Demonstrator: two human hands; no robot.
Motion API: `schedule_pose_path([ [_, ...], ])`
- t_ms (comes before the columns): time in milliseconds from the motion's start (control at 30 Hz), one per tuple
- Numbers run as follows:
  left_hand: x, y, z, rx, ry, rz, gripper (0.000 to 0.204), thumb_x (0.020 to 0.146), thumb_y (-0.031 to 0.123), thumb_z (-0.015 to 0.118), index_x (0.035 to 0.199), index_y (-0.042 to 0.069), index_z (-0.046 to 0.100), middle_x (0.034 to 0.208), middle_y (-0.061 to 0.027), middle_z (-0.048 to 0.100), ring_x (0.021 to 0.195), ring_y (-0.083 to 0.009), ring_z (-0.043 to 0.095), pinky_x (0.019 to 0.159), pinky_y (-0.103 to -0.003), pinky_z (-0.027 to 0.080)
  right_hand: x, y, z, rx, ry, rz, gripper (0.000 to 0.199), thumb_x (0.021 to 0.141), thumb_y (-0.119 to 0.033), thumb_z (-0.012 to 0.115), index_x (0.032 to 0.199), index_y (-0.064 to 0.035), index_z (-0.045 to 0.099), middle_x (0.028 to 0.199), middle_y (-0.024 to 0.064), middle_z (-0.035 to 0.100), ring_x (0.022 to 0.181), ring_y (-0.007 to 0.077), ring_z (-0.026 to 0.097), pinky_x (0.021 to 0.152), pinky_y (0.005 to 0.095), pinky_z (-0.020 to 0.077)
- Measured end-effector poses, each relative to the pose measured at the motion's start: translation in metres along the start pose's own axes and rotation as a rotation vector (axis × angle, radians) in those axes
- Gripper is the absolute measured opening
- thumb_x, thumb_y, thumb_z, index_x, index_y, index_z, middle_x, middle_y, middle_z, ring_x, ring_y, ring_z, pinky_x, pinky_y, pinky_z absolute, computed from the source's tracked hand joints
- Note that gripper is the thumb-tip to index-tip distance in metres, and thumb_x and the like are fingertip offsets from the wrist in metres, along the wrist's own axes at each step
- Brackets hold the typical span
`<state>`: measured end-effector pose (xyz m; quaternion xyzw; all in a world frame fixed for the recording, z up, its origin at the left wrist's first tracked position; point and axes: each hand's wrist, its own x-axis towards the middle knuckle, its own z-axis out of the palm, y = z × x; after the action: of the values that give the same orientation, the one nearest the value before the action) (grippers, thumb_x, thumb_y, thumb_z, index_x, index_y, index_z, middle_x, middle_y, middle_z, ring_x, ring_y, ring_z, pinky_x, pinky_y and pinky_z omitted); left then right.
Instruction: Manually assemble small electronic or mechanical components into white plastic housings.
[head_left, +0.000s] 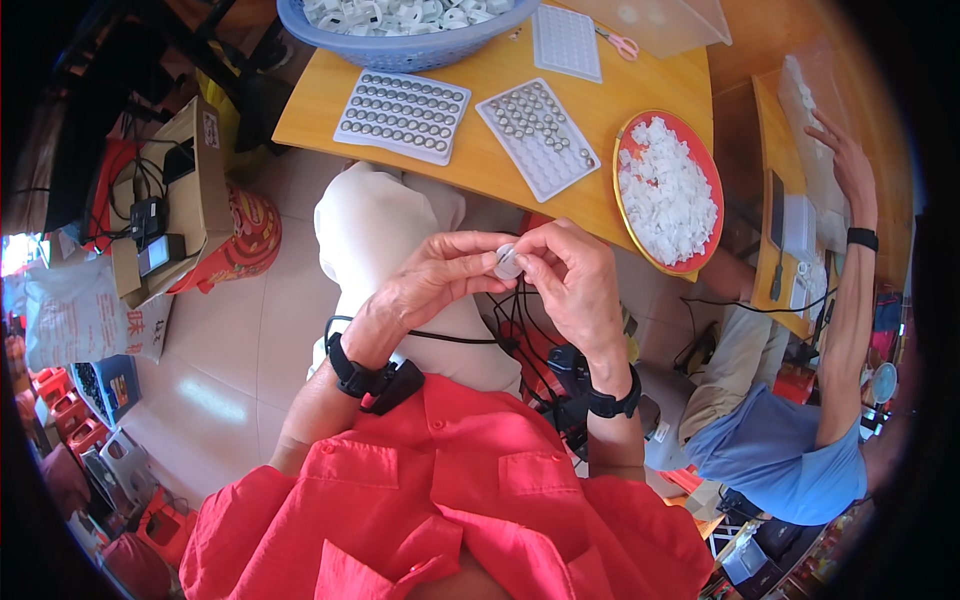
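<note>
Near the middle of the view, in front of the table edge, both my hands meet at a small round whitish disc [508, 262]. Its exact kind is too small to tell. My left hand [445, 268] pinches the disc from the left between thumb and fingers. From the right, the thumb and bent fingers of my right hand [572, 278] close on its other edge. Beyond my hands, a white tray [548, 168] is partly filled with round silver-grey parts. Left of it, another white tray [390, 148] holds full-looking rows of similar parts.
A red plate [692, 142] heaped with small white pieces sits at the table's right edge. A blue basket [410, 52] of white plastic parts stands at the back, near a pale tray [567, 45] and pink scissors [626, 46]. At right, a co-worker in blue [775, 450] reaches out. Dark cables [520, 335] hang below my hands.
</note>
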<state>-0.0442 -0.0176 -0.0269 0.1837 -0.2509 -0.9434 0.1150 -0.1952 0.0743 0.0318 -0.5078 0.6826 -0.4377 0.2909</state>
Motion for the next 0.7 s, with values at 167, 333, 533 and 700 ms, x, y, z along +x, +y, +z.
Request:
schedule_pose_path([
  [167,0.0005,-0.0021,-0.0018,-0.006,-0.009,0.003,0.032,0.087,0.010,0.058,0.115,-0.004,0.054,0.105,-0.0138,0.061,0.093,-0.0221,0.062,0.084,-0.031,0.051,-0.0009,0.0009,0.0022,0.012,-0.009,-0.001,0.014,0.073,0.007,0.062,0.082,-0.0008,0.056,0.073,0.0084,0.053,0.063,0.0194,0.058,0.055,0.0293,0.0452],
  [333,0.0011,0.0002,0.0047,0.062,0.034,0.015,0.031,0.087,0.010,0.058,0.115,-0.003,0.055,0.102,-0.0113,0.062,0.090,-0.0172,0.061,0.083,-0.029,0.050,-0.0028,0.0073,0.0063,0.074,0.049,0.069,0.013,0.073,0.007,0.063,0.081,0.0009,0.055,0.074,0.0087,0.054,0.063,0.0183,0.059,0.055,0.0274,0.0466],
  [533,0.0008,-0.0003,0.0043,0.056,0.043,0.019,0.031,0.086,0.010,0.059,0.115,-0.003,0.055,0.101,-0.0109,0.062,0.089,-0.0168,0.061,0.082,-0.029,0.050,-0.0023,0.0031,0.0066,0.064,0.047,0.110,0.013,0.073,0.007,0.064,0.081,0.0012,0.056,0.074,0.0092,0.054,0.062,0.0181,0.059,0.054,0.0273,0.0467],
  [700,0.0016,-0.0015,0.0031,0.090,0.041,0.012,0.031,0.087,0.011,0.058,0.115,-0.003,0.055,0.101,-0.0113,0.062,0.091,-0.0170,0.061,0.082,-0.029,0.050,-0.0029,0.0071,0.0062,0.018,0.033,0.101,0.012,0.072,0.007,0.064,0.080,0.0015,0.056,0.074,0.0096,0.054,0.061,0.0185,0.059,0.055,0.0284,0.0467],
])
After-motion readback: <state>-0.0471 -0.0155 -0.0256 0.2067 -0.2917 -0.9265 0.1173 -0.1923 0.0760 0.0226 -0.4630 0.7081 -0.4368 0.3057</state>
